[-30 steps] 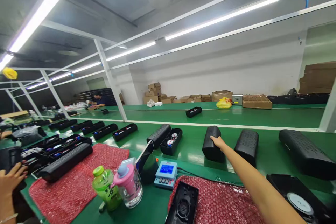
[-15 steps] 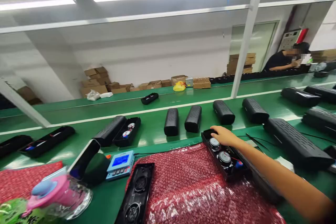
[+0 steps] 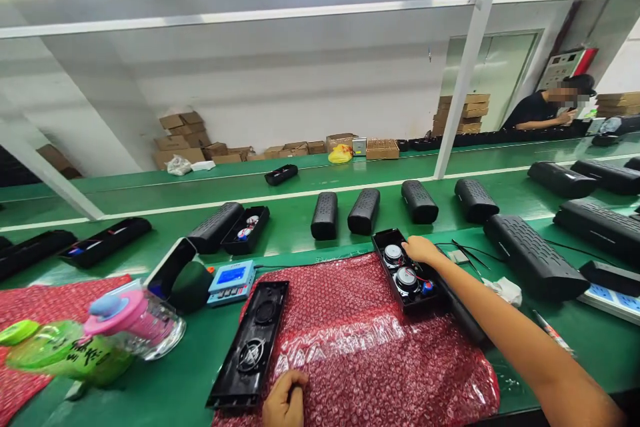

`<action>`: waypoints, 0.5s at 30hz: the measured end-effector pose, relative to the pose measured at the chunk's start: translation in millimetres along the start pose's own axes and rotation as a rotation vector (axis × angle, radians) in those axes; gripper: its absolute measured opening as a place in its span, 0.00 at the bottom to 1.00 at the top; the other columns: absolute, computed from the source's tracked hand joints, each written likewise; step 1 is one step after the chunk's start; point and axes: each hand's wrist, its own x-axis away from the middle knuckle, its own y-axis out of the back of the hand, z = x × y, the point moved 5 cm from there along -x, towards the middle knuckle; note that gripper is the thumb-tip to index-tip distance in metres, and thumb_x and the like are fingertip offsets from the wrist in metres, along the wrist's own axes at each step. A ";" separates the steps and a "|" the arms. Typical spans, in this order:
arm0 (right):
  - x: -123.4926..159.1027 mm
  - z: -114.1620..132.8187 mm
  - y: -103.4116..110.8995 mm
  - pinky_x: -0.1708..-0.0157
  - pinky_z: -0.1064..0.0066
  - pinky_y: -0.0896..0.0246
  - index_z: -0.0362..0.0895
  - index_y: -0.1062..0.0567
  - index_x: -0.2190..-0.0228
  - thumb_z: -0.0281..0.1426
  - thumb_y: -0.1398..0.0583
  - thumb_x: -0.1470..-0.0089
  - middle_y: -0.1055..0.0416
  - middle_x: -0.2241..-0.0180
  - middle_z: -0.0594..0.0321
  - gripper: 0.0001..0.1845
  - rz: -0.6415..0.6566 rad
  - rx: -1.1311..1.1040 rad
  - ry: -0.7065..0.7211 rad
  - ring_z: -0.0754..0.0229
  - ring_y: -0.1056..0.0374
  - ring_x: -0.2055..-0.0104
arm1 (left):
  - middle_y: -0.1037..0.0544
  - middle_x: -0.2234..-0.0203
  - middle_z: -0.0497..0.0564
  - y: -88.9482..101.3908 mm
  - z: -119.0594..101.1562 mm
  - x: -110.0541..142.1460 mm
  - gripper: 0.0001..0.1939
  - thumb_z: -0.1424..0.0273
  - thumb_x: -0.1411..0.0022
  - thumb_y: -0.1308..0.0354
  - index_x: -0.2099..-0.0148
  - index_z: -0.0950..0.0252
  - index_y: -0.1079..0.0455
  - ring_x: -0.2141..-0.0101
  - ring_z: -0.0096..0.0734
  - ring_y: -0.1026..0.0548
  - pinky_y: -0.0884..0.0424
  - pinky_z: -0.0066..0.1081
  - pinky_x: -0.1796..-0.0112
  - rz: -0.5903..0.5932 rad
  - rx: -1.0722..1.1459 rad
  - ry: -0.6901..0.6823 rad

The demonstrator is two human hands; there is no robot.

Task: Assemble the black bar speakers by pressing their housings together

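Speaker housing (image 3: 420, 304) lay at the bubble wrap's (image 3: 340, 340) far right corner, probably against scratches, right hand (image 3: 423, 251) pinching its rim, left hand (image 3: 285, 401) half-curled, contents impossible to tell.

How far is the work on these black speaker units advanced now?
Apparently done: several black housings look closed from this side. In hand: the right hand is at the rim of an open housing, two speakers already inside. Seemingly left: closing it and another open unit; a separate panel lies beside the left hand.
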 end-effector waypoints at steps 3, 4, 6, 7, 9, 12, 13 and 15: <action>3.6 -3.1 -10.9 0.52 0.58 0.39 0.38 0.30 0.58 0.36 0.44 0.42 0.32 0.57 0.56 0.15 0.008 -0.050 0.024 0.57 0.34 0.55 | 0.24 0.77 0.49 0.8 -4.7 1.1 0.11 0.67 0.48 0.51 0.75 0.62 0.29 0.72 0.36 0.26 0.29 0.30 0.68 0.028 -0.046 -0.051; 6.2 -5.6 -14.9 0.52 0.58 0.39 0.38 0.31 0.57 0.36 0.44 0.41 0.32 0.57 0.57 0.15 0.009 -0.076 0.034 0.57 0.34 0.55 | 0.24 0.77 0.50 2.0 -6.9 1.4 0.11 0.67 0.48 0.51 0.75 0.62 0.29 0.72 0.36 0.26 0.29 0.30 0.68 0.031 -0.067 -0.069; 13.4 -10.6 -23.5 0.52 0.58 0.39 0.39 0.32 0.55 0.36 0.46 0.40 0.33 0.56 0.56 0.16 0.000 -0.143 0.055 0.57 0.34 0.54 | 0.24 0.75 0.51 7.4 -12.3 0.2 0.12 0.67 0.47 0.52 0.73 0.62 0.28 0.70 0.37 0.25 0.28 0.32 0.66 0.016 -0.122 -0.104; 18.3 -12.3 -28.5 0.52 0.58 0.40 0.39 0.33 0.54 0.36 0.46 0.40 0.33 0.55 0.56 0.16 -0.008 -0.180 0.067 0.57 0.35 0.54 | 0.23 0.73 0.52 12.0 -15.3 -1.7 0.13 0.67 0.46 0.53 0.72 0.62 0.27 0.68 0.38 0.25 0.29 0.34 0.63 -0.005 -0.159 -0.118; 31.2 -12.5 -41.9 0.51 0.58 0.41 0.39 0.34 0.53 0.36 0.48 0.39 0.33 0.55 0.54 0.16 -0.013 -0.257 0.096 0.56 0.35 0.54 | 0.24 0.66 0.56 25.0 -20.7 -8.5 0.14 0.65 0.45 0.52 0.65 0.64 0.26 0.60 0.43 0.27 0.33 0.41 0.54 -0.081 -0.234 -0.131; 60.4 -0.5 -72.0 0.51 0.59 0.42 0.39 0.34 0.56 0.35 0.50 0.42 0.31 0.57 0.51 0.15 0.029 -0.384 0.172 0.53 0.34 0.53 | 0.35 0.48 0.66 47.5 -22.0 -23.9 0.25 0.64 0.45 0.48 0.46 0.69 0.33 0.45 0.57 0.41 0.50 0.55 0.46 -0.208 -0.493 -0.040; 72.5 6.6 -83.9 0.51 0.61 0.41 0.40 0.34 0.57 0.35 0.50 0.44 0.30 0.56 0.51 0.16 0.056 -0.430 0.208 0.52 0.34 0.53 | 0.41 0.44 0.69 52.9 -18.8 -29.4 0.31 0.62 0.46 0.46 0.41 0.68 0.40 0.43 0.62 0.46 0.52 0.60 0.47 -0.197 -0.631 0.044; 98.0 22.9 -107.3 0.52 0.61 0.40 0.41 0.34 0.57 0.38 0.49 0.47 0.30 0.55 0.51 0.19 0.124 -0.517 0.279 0.52 0.34 0.53 | 0.47 0.42 0.73 60.0 -9.4 -37.8 0.42 0.57 0.49 0.42 0.35 0.66 0.50 0.42 0.67 0.49 0.50 0.63 0.50 -0.089 -0.869 0.225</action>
